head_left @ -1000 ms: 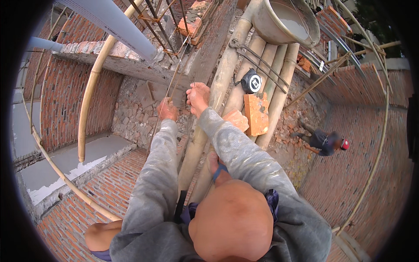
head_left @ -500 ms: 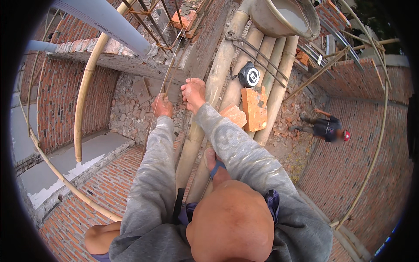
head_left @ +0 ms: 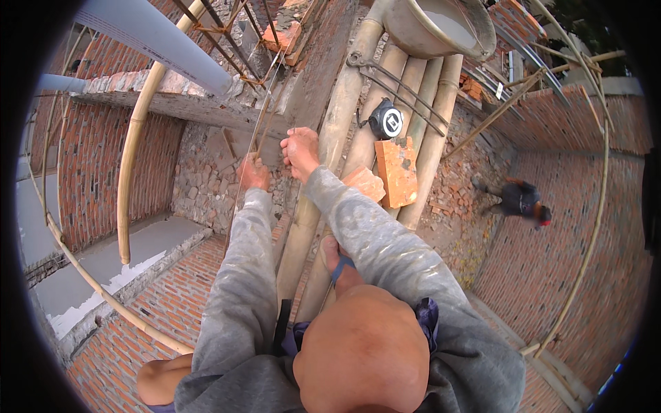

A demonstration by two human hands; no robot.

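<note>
My left hand (head_left: pixel 254 173) is closed around the lower end of a thin brown stick (head_left: pixel 263 124), which slants up toward the wall corner. A taut pale string (head_left: pixel 274 77) runs down beside that hand. Just to the right, my right hand (head_left: pixel 301 153) has its fingers curled together near the edge of the bamboo platform (head_left: pixel 333 141); whatever it pinches is too small to make out. On the bamboo right of my hands lie a black-and-white tape measure (head_left: pixel 387 122), an orange brick (head_left: pixel 397 172) and a broken brick piece (head_left: pixel 365 183).
A mortar tub (head_left: pixel 406 31) and a long-handled metal tool (head_left: pixel 399 88) rest on the platform's far end. Upright steel bars (head_left: pixel 237 41) and a grey pipe (head_left: pixel 165 45) stand far left. Below right, another person (head_left: pixel 520 199) is on rubble-strewn ground. A bamboo pole (head_left: pixel 131 158) hangs left.
The view has shifted slightly, and both hands stay almost in place with fingers closed. The person below has changed posture, with the outstretched arm drawn in.
</note>
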